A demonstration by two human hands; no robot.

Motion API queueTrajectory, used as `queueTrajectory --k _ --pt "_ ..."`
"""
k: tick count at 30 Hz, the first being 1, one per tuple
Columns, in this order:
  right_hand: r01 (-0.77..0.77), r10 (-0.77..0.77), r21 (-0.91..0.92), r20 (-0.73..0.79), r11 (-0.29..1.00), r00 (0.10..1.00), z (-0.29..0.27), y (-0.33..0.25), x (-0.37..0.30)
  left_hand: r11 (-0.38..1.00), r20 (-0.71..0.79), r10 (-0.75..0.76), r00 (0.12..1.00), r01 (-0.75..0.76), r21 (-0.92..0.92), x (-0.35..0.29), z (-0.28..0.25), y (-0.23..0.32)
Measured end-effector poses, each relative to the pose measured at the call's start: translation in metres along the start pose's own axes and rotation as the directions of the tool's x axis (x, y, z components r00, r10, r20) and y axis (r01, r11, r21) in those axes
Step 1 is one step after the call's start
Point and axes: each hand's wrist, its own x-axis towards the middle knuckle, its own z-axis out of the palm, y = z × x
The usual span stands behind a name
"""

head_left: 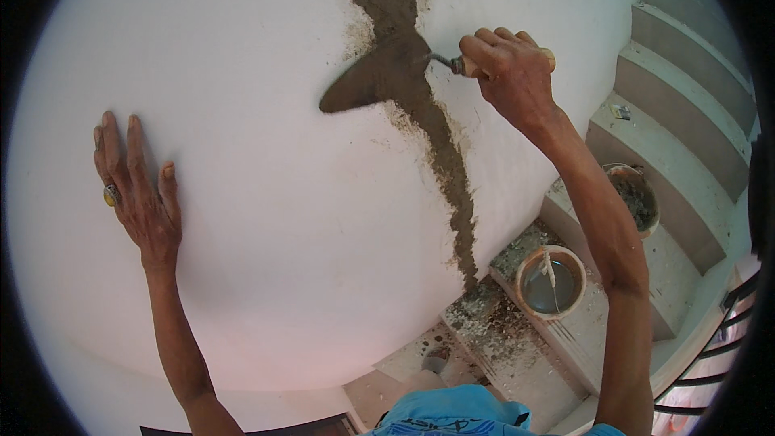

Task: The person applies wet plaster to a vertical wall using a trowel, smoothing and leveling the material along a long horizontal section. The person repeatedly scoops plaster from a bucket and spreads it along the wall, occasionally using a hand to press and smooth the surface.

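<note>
My right hand [517, 73] is closed around the wooden handle of a trowel [359, 77]. The trowel's rounded blade lies against a strip of wet grey-brown mortar [448, 145] that runs down the white wall [266, 218]. Its tip reaches left past the strip, over the white surface. My left hand [145, 186] rests flat on the wall, well to the left of the strip, with its fingers apart and a ring on one of them. Nothing is in it.
Curved steps [686, 89] climb along the right side. On them stand a bucket of water [551, 282] and, behind my right forearm, a bucket of mortar [634, 194]. Crumbs of mortar [500, 331] litter the lower steps. A black railing [710, 351] borders the lower right.
</note>
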Motion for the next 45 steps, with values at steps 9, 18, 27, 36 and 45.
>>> queueTrajectory --k 9,18,27,36,45 --pt "0.014 -0.014 -0.042 -0.009 0.999 1.000 -0.002 0.000 0.000 1.000 -0.014 0.012 1.000 -0.012 0.006 0.001 -0.001 0.003" --pt "-0.014 0.014 -0.028 -0.013 0.999 1.000 -0.003 0.015 -0.005 1.000 -0.017 0.019 1.000 -0.018 0.011 0.002 -0.002 0.003" --pt "-0.029 0.025 -0.044 -0.085 0.999 0.996 0.002 0.015 -0.009 0.999 -0.013 0.001 1.000 0.000 0.032 0.000 0.000 0.002" --pt "0.017 -0.017 -0.002 -0.065 1.000 0.998 0.005 0.018 -0.008 1.000 -0.016 -0.008 1.000 0.009 0.021 -0.001 0.001 0.002" --pt "-0.004 0.003 -0.010 -0.031 1.000 0.999 0.002 0.013 -0.008 1.000 -0.012 -0.009 1.000 0.009 0.013 -0.002 0.001 0.002"
